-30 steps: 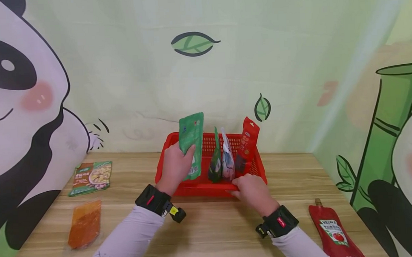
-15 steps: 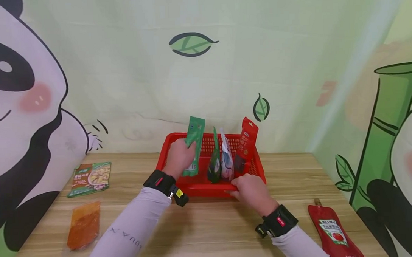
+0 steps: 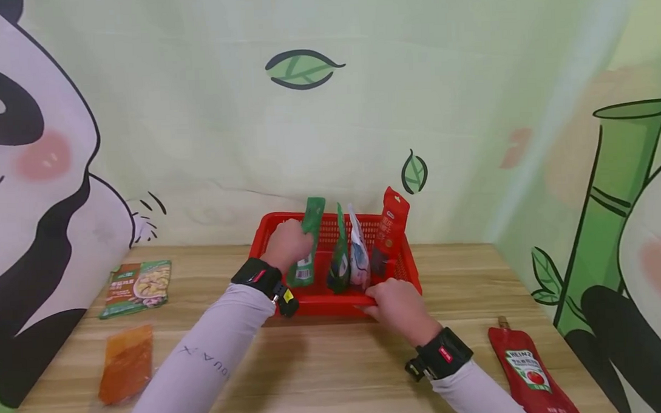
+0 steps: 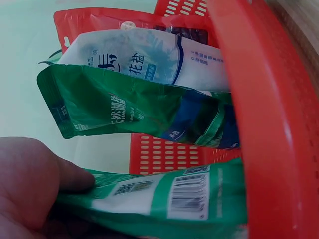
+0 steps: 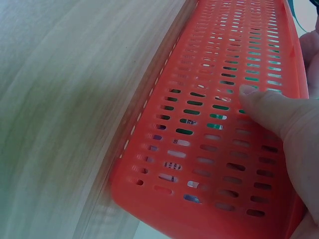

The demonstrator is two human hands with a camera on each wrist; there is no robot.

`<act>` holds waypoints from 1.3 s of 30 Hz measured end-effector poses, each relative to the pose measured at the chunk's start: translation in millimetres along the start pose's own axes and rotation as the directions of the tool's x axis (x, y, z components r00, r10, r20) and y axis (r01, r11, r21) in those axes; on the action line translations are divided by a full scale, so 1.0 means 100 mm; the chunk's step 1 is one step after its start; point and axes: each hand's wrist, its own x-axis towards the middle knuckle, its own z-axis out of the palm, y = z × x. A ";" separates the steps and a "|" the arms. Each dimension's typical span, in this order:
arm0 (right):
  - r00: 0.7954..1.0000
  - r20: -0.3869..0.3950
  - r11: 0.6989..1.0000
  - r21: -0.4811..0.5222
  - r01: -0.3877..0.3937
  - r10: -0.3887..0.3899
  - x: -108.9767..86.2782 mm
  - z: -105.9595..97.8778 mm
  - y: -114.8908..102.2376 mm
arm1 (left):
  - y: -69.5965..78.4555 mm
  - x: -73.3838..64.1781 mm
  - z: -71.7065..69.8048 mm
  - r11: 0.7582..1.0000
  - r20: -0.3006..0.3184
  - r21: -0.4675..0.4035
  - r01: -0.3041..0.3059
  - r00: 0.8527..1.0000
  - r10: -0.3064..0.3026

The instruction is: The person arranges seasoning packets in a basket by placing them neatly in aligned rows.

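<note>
In the head view my left hand [image 3: 288, 247] grips a green pouch [image 4: 154, 196] that stands upright in the left part of a red plastic basket [image 3: 317, 305]. The left wrist view shows the pouch's barcode side, its lower end down behind the basket wall. My right hand [image 3: 396, 307] holds the basket's front rim near the right, its thumb [image 5: 261, 104] flat on the perforated outer wall. To the right of the held pouch, inside the basket, stand a dark green bag [image 4: 129, 102], a white bag [image 4: 149, 52] and a tall red packet [image 3: 392, 222].
On the wooden table [image 3: 314, 377], a flat green and brown food packet [image 3: 138, 288] lies at the left, with an orange packet [image 3: 126, 364] nearer the front. A red Heinz ketchup pouch [image 3: 529, 370] lies at the right. A printed panda cloth [image 3: 207, 113] hangs behind.
My left hand has lowered the green pouch into the basket and turned it more edge-on, in line with the other packets. My right hand has stayed on the front rim.
</note>
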 end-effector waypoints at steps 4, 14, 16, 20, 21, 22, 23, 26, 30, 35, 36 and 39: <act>1.000 0.008 1.000 0.008 -0.013 0.013 -0.02 -0.01 0.01 | 0.04 0.04 0.01 1.000 0.035 0.009 0.021 0.999 -0.021; 1.000 0.021 1.000 0.021 -0.016 0.016 -0.01 -0.03 -0.02 | 0.12 0.09 -0.02 0.996 0.131 0.013 0.093 0.987 -0.093; 0.999 0.031 1.000 0.020 -0.022 0.021 -0.01 -0.03 -0.01 | 0.14 0.10 -0.01 0.995 0.146 0.021 0.097 0.984 -0.099; 0.999 0.035 1.000 0.008 -0.023 0.023 0.00 -0.02 0.00 | 0.16 0.13 0.01 0.992 0.156 -0.003 0.130 0.979 -0.128; 0.999 0.035 1.000 0.008 -0.022 0.022 0.00 -0.02 0.00 | 0.15 0.14 0.02 0.990 0.157 -0.018 0.141 0.978 -0.136; 0.999 0.034 1.000 0.009 -0.021 0.021 0.00 -0.02 0.00 | 0.15 0.15 0.03 0.988 0.156 -0.038 0.151 0.977 -0.144; 0.999 0.034 1.000 0.012 -0.021 0.020 0.00 -0.02 0.00 | 0.14 0.15 0.04 0.986 0.154 -0.055 0.158 0.977 -0.148; 0.999 0.031 1.000 0.016 -0.017 0.016 0.00 -0.02 -0.01 | 0.11 0.16 0.07 0.979 0.141 -0.115 0.168 0.978 -0.151; 1.000 0.025 1.000 0.001 -0.008 0.008 0.01 -0.02 -0.03 | 0.05 0.19 0.13 0.977 0.116 -0.149 0.153 0.984 -0.136; 0.999 0.030 1.000 0.014 -0.016 0.016 0.02 -0.02 -0.04 | -0.01 0.25 0.25 0.977 0.107 -0.164 0.136 0.987 -0.119; 0.999 0.031 1.000 0.015 -0.020 0.020 0.01 -0.02 -0.04 | -0.01 0.26 0.28 0.977 0.108 -0.162 0.135 0.987 -0.118; 0.999 0.030 1.000 0.016 -0.025 0.024 0.00 -0.02 -0.03 | -0.04 0.28 0.34 0.979 0.112 -0.153 0.138 0.986 -0.121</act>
